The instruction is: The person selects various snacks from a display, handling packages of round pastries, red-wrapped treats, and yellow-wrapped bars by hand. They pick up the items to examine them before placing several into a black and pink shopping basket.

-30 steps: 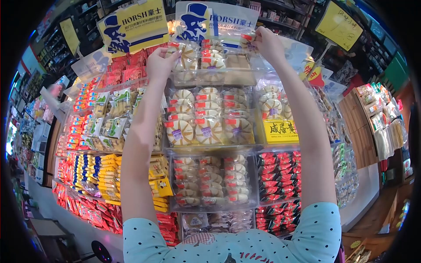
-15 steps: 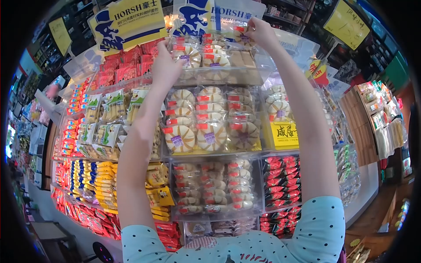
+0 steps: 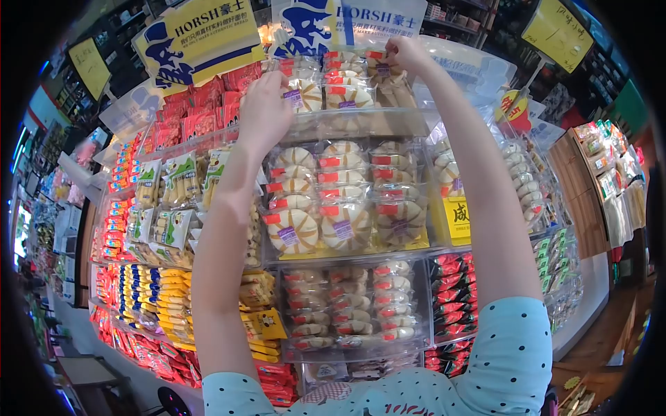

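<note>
My right hand [image 3: 411, 55] pinches the edge of a wrapped round pastry [image 3: 383, 69] with a red label, held up at the back of the top tier. Below it, brown cardboard [image 3: 394, 96] shows beside a row of similar wrapped pastries [image 3: 347, 96]. At the left end of this tier, my left hand [image 3: 268, 111] has its fingers curled against the leftmost row of wrapped pastries [image 3: 305, 97]. Whatever its fingertips grip is hidden. A clear plastic front panel [image 3: 361, 123] runs along the tier below both hands.
More wrapped pastries [image 3: 345, 225] fill the bin below. Red packets [image 3: 202, 104] and bagged finger-shaped snacks [image 3: 182, 177] lie to the left. A yellow sign [image 3: 461, 220] stands at right, and a blue-and-yellow brand board [image 3: 201, 38] rises behind.
The view has shifted, so the display sits slightly lower and farther right. My right hand has brought the wrapped pastry slightly lower. My left fingers have curled in more at the left row.
</note>
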Demonstrator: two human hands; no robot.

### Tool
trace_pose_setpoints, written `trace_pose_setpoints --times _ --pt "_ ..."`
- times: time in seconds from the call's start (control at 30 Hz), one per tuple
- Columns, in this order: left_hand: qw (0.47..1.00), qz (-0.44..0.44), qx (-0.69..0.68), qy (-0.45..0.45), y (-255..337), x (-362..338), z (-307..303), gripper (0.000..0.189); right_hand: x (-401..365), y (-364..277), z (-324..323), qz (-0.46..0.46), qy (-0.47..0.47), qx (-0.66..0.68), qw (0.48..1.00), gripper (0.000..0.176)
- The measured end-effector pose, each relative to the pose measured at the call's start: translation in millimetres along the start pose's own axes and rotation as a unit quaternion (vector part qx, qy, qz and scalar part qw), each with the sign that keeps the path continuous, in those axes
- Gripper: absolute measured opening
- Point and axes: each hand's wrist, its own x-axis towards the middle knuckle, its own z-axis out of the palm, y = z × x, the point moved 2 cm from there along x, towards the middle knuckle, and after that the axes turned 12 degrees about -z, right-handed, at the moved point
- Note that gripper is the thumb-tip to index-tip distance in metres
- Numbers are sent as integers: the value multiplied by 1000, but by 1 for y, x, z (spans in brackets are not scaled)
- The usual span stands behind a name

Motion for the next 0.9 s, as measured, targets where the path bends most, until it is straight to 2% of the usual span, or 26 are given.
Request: trace_pose_setpoints --times 0.03,0.1,0.2,0.33,0.5,0.53,0.6,0.67,0.77,0.83,0.9 --pt "1000 10 21 15 4 -3 -2 41 -3 -1 3 1 -1 2 1000 29" --pt "999 20 40 30 11 -9 -4 40 -8 -7 5 -44 39 -186 981 30" --pt "994 8 107 8 14 -12 -2 39 -10 -10 8 -42 36 -220 974 36" --pt "993 -3 113 16 12 -9 2 41 -11 -12 6 -33 42 -227 972 44" --pt "991 -35 132 -7 15 -6 -4 43 -29 -32 -12 -66 55 -239 967 39" --pt "991 -18 134 23 14 -5 -4 43 -34 -36 -15 -68 56 -242 966 39" --pt "989 0 134 56 15 -4 -6 42 -46 -49 -24 -129 104 -201 966 29" --pt "993 -55 96 -32 13 1 -5 42 -53 -62 -30 -134 97 -184 969 29" --pt "996 -47 73 14 15 2 -8 42 -50 -79 -30 -150 96 -168 970 33" --pt "995 -35 89 7 22 5 -18 41 -54 -97 -29 -145 50 -104 983 32" --pt "994 -24 105 -1 21 10 -21 40 -57 -112 -32 -153 61 -113 980 37"
